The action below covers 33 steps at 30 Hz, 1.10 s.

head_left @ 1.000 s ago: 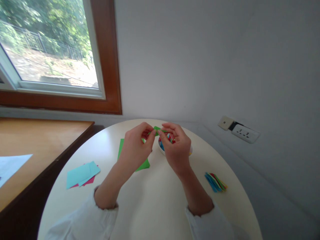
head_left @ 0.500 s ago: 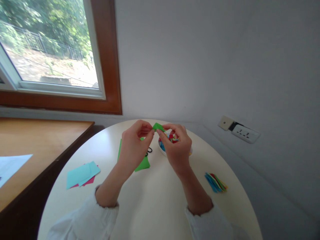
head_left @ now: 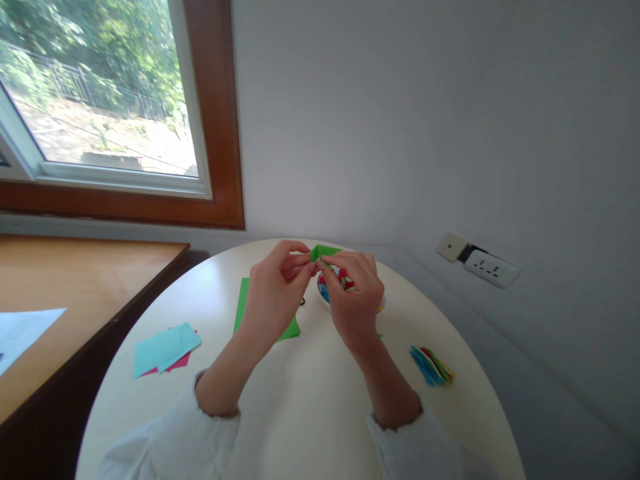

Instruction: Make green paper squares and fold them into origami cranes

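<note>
My left hand and my right hand are raised together above the round white table. Both pinch a small folded piece of green paper between fingertips and thumbs. Behind my right hand sits a small white bowl of coloured paper bits, mostly hidden. A green paper sheet lies flat on the table under my left hand.
Light blue sheets over a pink one lie at the table's left. A fan of coloured paper strips lies at the right. A wooden desk with white paper adjoins on the left. A wall socket is at the right.
Both hands have worked the green piece between the fingers and lifted it slightly; it now shows as a wider folded shape above the fingertips.
</note>
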### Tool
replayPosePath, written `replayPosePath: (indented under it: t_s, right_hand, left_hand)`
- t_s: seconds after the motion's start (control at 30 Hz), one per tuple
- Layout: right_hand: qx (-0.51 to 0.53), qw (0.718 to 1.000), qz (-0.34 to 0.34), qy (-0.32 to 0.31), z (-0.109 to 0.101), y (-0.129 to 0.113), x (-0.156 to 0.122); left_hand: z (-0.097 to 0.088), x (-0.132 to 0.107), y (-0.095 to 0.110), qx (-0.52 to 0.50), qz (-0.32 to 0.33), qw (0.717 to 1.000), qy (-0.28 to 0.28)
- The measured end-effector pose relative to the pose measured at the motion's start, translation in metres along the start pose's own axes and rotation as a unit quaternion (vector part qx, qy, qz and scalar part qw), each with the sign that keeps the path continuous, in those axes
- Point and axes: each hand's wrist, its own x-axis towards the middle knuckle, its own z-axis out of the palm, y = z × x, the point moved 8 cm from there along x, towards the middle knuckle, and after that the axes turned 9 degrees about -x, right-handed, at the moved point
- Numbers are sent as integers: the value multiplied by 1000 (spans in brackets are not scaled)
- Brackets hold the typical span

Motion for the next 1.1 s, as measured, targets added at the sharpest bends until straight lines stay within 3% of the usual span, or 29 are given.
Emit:
replayPosePath:
  t_s: [0.3,1.1]
  right_hand:
    - [-25,999,-26,0,1,-3,-2]
    - [-51,997,-56,-32,10,-8,-6]
  left_hand:
    - [4,-2,1,7,26,999,-23]
    - [4,-1,8,-13,32,999,-13]
